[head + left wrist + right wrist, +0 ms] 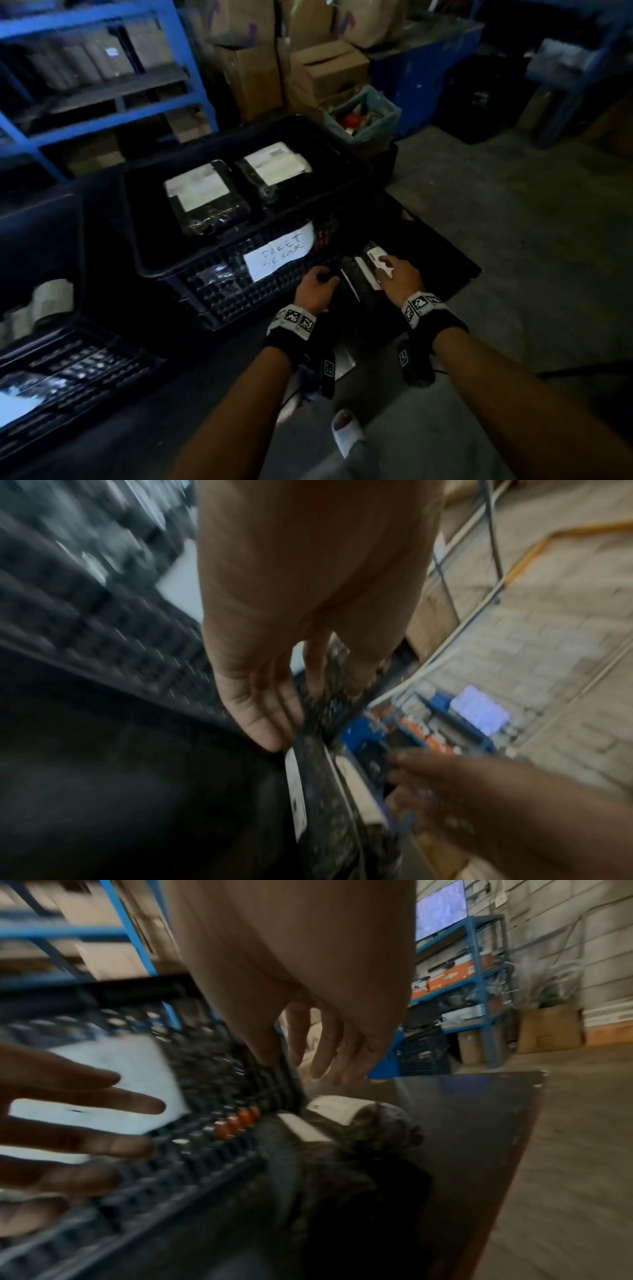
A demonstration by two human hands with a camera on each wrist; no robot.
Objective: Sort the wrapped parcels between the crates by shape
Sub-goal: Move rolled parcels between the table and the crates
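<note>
A black crate (212, 294) with a handwritten paper label (279, 255) holds two flat black-wrapped parcels (205, 195) (274, 164) with white labels. To its right, several black-wrapped parcels (356, 284) lie on a dark mat (442, 263). One is a small roll with a white label (342, 1107). My left hand (317, 279) reaches down at the left edge of this pile (315, 777) with its fingers straight (270, 731). My right hand (394, 274) hovers over the small roll, its fingers spread (325, 1066). Neither hand grips anything.
A second black crate (68, 359) stands at the lower left with pale rolls behind it. Blue shelving (102, 85), cardboard boxes (325, 68) and a lined bin (363, 116) crowd the back. My foot in a white sandal (346, 431) is on the concrete floor.
</note>
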